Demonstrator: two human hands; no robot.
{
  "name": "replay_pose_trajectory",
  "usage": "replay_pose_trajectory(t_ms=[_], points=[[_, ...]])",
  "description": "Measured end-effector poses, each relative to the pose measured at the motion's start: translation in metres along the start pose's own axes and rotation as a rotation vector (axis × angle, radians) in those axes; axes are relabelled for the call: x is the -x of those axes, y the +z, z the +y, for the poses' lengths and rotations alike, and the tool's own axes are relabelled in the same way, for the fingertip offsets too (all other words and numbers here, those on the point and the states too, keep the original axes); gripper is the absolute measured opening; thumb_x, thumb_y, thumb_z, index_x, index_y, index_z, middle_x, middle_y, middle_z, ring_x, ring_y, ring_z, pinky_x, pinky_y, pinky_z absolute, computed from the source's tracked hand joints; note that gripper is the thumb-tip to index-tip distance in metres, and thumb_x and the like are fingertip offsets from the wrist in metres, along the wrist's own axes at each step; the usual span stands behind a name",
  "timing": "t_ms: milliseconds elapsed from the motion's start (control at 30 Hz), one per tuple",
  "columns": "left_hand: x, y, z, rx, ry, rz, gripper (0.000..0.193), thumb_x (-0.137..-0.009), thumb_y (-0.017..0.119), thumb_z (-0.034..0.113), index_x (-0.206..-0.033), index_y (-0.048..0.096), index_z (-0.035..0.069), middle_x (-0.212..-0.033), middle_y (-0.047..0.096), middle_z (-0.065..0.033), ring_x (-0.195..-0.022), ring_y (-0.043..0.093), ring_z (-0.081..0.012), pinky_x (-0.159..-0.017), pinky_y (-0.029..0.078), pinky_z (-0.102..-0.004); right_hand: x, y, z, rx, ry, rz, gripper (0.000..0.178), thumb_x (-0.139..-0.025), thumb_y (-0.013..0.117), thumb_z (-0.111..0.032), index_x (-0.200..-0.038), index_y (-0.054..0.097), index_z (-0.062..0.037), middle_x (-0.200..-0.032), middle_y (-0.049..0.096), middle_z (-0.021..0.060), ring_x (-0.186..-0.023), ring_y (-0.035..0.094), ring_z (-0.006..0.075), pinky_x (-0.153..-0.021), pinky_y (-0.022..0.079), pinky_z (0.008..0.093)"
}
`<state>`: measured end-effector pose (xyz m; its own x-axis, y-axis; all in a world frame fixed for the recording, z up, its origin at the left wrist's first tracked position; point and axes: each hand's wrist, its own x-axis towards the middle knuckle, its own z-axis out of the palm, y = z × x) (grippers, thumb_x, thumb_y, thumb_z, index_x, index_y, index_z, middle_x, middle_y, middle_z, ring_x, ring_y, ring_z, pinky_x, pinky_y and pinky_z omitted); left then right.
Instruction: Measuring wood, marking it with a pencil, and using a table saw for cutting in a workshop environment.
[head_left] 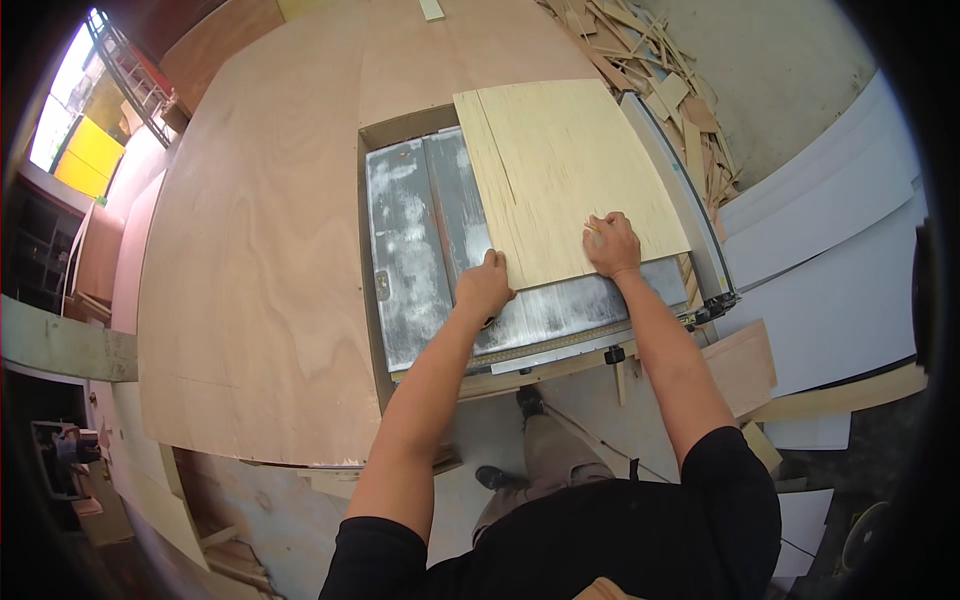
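A pale plywood panel (570, 170) lies over the right part of a worn grey metal saw table (400, 250). A thin dark line runs along the panel near its left edge. My left hand (484, 287) grips the panel's near left corner, its thumb at the near edge. Something small and dark shows under that hand, too hidden to name. Closer to the panel's near right side, my right hand (612, 246) rests on its surface. Its fingers are closed on a short yellow pencil (593, 228).
A metal fence rail (680, 180) borders the panel on the right. Wide brown plywood (250, 260) surrounds the saw table on the left and far side. Wood offcuts (670, 90) lie heaped at the far right, and white sheets (820, 270) lean or lie at the right.
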<state>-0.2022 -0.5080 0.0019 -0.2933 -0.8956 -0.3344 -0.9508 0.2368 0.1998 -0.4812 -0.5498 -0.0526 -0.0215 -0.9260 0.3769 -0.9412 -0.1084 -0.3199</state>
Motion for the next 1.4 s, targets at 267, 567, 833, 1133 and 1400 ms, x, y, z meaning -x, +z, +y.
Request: replay_pose_trajectory(t_ms=[267, 567, 833, 1133, 1400], points=[[-0.061, -0.023, -0.038, -0.029, 0.012, 0.010, 0.077, -0.082, 0.069, 0.037, -0.145, 0.037, 0.008, -0.147, 0.043, -0.0098, -0.113, 0.062, -0.0308, -0.084, 0.055, -0.0416, -0.062, 0.032, -0.005, -0.011, 0.008, 0.000, 0.034, -0.082, 0.062, -0.036, -0.109, 0.072, -0.0166, -0.101, 0.054, 0.0054, -0.098, 0.056, 0.0221, -0.083, 0.049, 0.0389], [-0.116, -0.072, -0.044, -0.045, -0.108, -0.080, 0.073, -0.084, 0.067, 0.041, -0.144, 0.038, 0.012, -0.142, 0.043, -0.0226, -0.115, 0.060, -0.0362, -0.088, 0.053, -0.0439, -0.132, 0.066, 0.007, -0.019, 0.006, 0.028, 0.033, -0.082, 0.063, -0.036, -0.107, 0.072, -0.0170, -0.101, 0.055, 0.0063, -0.098, 0.056, 0.0229, -0.083, 0.049, 0.0396], [-0.162, -0.036, -0.087, 0.372, -0.417, 0.249, 0.079, -0.094, 0.054, 0.039, -0.152, 0.013, 0.005, -0.133, 0.042, -0.0382, -0.110, 0.056, -0.0511, -0.094, 0.048, -0.0505, -0.148, 0.067, 0.036, -0.072, 0.034, 0.003, 0.042, -0.085, 0.064, -0.044, -0.113, 0.069, -0.0129, -0.103, 0.059, 0.0116, -0.096, 0.060, 0.0298, -0.084, 0.050, 0.0424], [0.032, 0.043, -0.074, 0.846, -0.395, 0.411, 0.072, -0.094, 0.060, 0.035, -0.150, 0.025, 0.004, -0.084, 0.061, -0.0149, -0.075, 0.060, -0.0280, -0.071, 0.049, -0.0385, -0.173, 0.025, 0.132, -1.352, 1.462, 0.151, 0.040, -0.077, 0.078, -0.044, -0.099, 0.059, -0.0168, -0.061, 0.041, -0.0033, -0.039, 0.027, 0.0083, -0.038, 0.018, 0.0252], [0.185, 0.094, -0.052, 1.364, -0.424, 0.327, 0.071, -0.095, 0.063, 0.035, -0.148, 0.029, 0.002, -0.086, 0.060, -0.0056, -0.078, 0.053, -0.0117, -0.073, 0.045, -0.0263, -0.237, -0.046, 0.050, -1.841, 0.774, 0.033, 0.021, -0.083, 0.071, -0.022, -0.087, 0.054, -0.0115, -0.060, 0.044, -0.0031, -0.038, 0.030, 0.0064, -0.037, 0.027, 0.0236]])
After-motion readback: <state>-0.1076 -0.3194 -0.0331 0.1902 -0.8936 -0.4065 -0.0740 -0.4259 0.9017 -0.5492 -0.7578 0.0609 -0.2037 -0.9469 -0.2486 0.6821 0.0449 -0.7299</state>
